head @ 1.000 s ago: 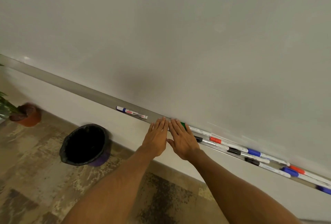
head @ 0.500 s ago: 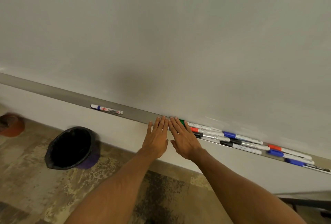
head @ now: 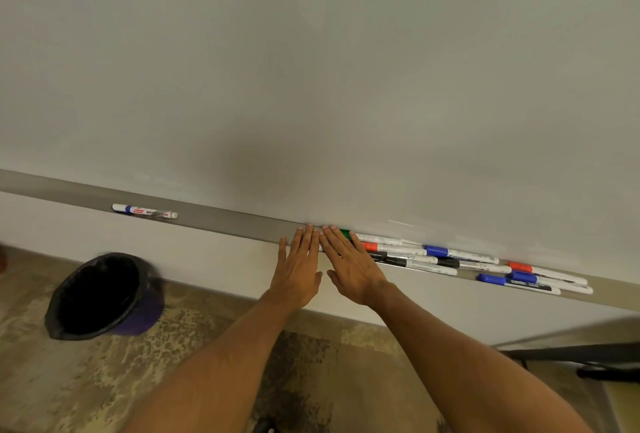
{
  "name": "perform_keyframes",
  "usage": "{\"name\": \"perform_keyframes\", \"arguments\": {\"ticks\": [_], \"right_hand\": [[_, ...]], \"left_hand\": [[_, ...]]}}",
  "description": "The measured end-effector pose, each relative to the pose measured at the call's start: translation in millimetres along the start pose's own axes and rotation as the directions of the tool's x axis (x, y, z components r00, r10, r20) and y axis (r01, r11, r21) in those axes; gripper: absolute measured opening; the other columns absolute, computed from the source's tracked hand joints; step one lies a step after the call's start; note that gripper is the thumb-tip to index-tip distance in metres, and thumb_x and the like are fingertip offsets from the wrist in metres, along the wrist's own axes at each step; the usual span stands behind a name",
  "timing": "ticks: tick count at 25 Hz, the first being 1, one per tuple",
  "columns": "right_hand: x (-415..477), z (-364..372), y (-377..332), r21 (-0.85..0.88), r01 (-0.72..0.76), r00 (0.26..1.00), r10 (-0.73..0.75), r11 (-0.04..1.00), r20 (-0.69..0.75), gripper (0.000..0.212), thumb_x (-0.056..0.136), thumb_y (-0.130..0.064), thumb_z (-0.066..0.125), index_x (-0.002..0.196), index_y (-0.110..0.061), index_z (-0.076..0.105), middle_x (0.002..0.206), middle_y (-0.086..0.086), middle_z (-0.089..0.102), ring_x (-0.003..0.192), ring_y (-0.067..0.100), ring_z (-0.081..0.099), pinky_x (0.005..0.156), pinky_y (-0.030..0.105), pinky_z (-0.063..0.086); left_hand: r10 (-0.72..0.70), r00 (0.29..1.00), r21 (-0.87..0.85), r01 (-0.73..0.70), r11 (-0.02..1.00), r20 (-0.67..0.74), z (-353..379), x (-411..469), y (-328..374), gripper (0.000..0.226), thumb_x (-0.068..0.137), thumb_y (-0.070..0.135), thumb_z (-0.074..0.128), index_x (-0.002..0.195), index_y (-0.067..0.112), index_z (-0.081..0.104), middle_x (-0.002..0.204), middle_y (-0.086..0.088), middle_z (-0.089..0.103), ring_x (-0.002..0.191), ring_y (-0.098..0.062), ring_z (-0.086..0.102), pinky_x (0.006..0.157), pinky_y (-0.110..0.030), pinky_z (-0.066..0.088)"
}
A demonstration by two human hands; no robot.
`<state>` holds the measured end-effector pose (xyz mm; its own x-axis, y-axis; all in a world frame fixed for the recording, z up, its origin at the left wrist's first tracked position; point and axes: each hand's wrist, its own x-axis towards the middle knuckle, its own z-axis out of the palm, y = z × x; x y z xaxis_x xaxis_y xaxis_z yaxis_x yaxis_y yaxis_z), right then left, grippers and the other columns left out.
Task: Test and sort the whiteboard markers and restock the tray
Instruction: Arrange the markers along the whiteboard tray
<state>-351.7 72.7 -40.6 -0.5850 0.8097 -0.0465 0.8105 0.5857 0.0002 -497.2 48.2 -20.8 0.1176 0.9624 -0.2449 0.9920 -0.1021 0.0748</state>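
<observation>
Flatly laid, straight fingers [head: 308, 242] held close together, gripping nothing: left hand [head: 299, 271] and right hand [head: 351, 268] side by side, tips on the long grey metal tray [head: 225, 221] under the white whiteboard [head: 311, 68]. Just beside the right hand, a green-capped white marker [head: 345, 233] leading a cluster of white capped markers [head: 450, 261] in the tray. Well left, 1 lone white marker with a blue band [head: 144, 211]. Below, a round black-lined bin [head: 100, 294].

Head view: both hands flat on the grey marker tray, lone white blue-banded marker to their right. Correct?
No. Head view shows the lone white blue-banded marker to the left of the left hand and right hand, both flat on the grey marker tray.
</observation>
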Motion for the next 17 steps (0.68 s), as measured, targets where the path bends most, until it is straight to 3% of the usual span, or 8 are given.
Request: {"name": "perform_keyframes", "arguments": {"ticks": [3, 6, 8, 11, 14, 17], "right_hand": [[-13.9, -1.7, 12.2, 0.010, -0.012, 1.000, 0.012, 1.000, 0.012, 0.072, 0.095, -0.034, 0.051, 0.150, -0.011, 0.011, 0.157, 0.008, 0.006, 0.143, 0.023, -0.001, 0.111, 0.046, -0.008], [-26.9, -7.5, 23.4, -0.006, -0.025, 1.000, 0.025, 1.000, -0.001, 0.072, 0.089, -0.037, 0.060, 0.146, -0.009, 0.028, 0.153, 0.011, 0.028, 0.141, 0.027, 0.023, 0.112, 0.048, 0.012], [-35.6, -11.0, 30.8, -0.010, -0.036, 0.999, 0.035, 0.999, -0.029, 0.070, 0.088, -0.038, 0.061, 0.144, -0.009, 0.033, 0.150, 0.011, 0.033, 0.139, 0.027, 0.029, 0.111, 0.047, 0.016], [-53.4, -16.9, 37.9, 0.023, -0.063, 0.998, 0.064, 0.998, -0.026, 0.065, 0.093, -0.037, 0.053, 0.146, -0.010, 0.027, 0.153, 0.010, 0.027, 0.141, 0.027, 0.024, 0.112, 0.047, 0.009], [-75.3, -22.9, 43.0, 0.082, -0.113, 0.993, 0.115, 0.990, -0.025, 0.060, 0.100, -0.035, 0.039, 0.149, -0.011, 0.014, 0.156, 0.008, 0.011, 0.145, 0.027, 0.011, 0.113, 0.045, -0.004], [-100.4, -31.5, 58.5, 0.142, -0.179, 0.983, 0.184, 0.974, -0.020, 0.058, 0.102, -0.037, 0.025, 0.150, -0.015, 0.000, 0.158, 0.005, -0.002, 0.146, 0.023, -0.003, 0.115, 0.040, -0.008]], "left_hand": [[0.008, 1.000, 0.001, -0.008, 1.000, 0.013, -1.4, -1.3, 18.4, 0.079, 0.100, 0.044, 0.037, 0.149, 0.015, -0.017, 0.156, -0.006, -0.024, 0.144, -0.024, -0.020, 0.117, -0.049, -0.010], [-0.003, 1.000, -0.003, 0.003, 1.000, 0.000, -5.4, -3.1, 31.9, 0.075, 0.101, 0.040, 0.036, 0.150, 0.015, -0.016, 0.157, -0.006, -0.022, 0.144, -0.023, -0.019, 0.114, -0.047, -0.013], [-0.022, 1.000, -0.007, 0.021, 1.000, -0.014, -8.0, -5.4, 41.0, 0.075, 0.101, 0.039, 0.036, 0.150, 0.014, -0.016, 0.157, -0.006, -0.023, 0.144, -0.024, -0.019, 0.114, -0.046, -0.013], [-0.009, 1.000, -0.026, 0.009, 1.000, -0.002, -11.4, -12.8, 61.4, 0.075, 0.102, 0.038, 0.036, 0.149, 0.015, -0.017, 0.156, -0.005, -0.024, 0.144, -0.023, -0.020, 0.114, -0.046, -0.010], [0.031, 1.000, -0.032, -0.031, 0.999, -0.006, -17.1, -17.4, 88.0, 0.074, 0.101, 0.040, 0.035, 0.150, 0.017, -0.016, 0.157, -0.004, -0.022, 0.144, -0.022, -0.020, 0.114, -0.047, -0.011], [0.068, 0.997, 0.002, -0.068, 0.998, -0.038, -23.5, -17.4, 119.9, 0.073, 0.102, 0.040, 0.036, 0.150, 0.018, -0.014, 0.158, -0.004, -0.020, 0.145, -0.022, -0.018, 0.113, -0.047, -0.013]]}}
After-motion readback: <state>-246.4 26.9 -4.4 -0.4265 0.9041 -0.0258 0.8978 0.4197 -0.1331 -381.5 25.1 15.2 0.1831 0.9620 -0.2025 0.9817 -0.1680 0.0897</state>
